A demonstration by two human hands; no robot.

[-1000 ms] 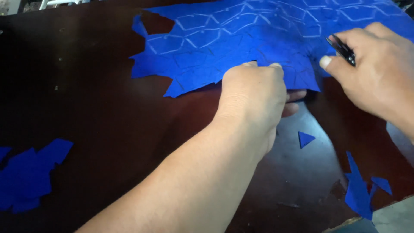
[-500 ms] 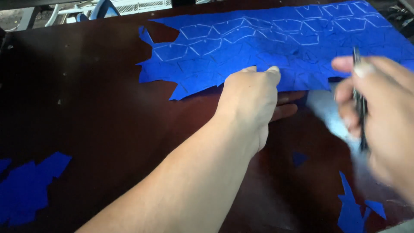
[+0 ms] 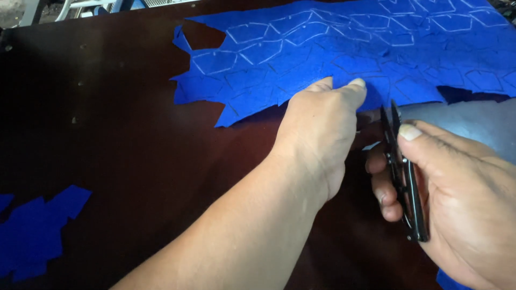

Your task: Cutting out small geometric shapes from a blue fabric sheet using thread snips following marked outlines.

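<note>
A large blue fabric sheet (image 3: 344,51) marked with white outlined shapes lies across the far side of a dark table (image 3: 107,134). Its near edge is ragged from cut-outs. My left hand (image 3: 322,134) pinches that near edge, fingers curled onto the cloth. My right hand (image 3: 457,198) holds small black thread snips (image 3: 403,172), blades pointing away from me toward the fabric edge, just right of my left hand. The blade tips sit close together near the cloth.
A pile of cut blue fabric pieces (image 3: 37,231) lies at the table's near left. A blue scrap (image 3: 449,280) shows under my right hand. Beyond the table's far edge are a pale floor and chair parts (image 3: 91,6).
My right hand has swung from the fabric at the upper right down toward me, turning the snips to point at the fabric edge. My left hand stays on the edge.
</note>
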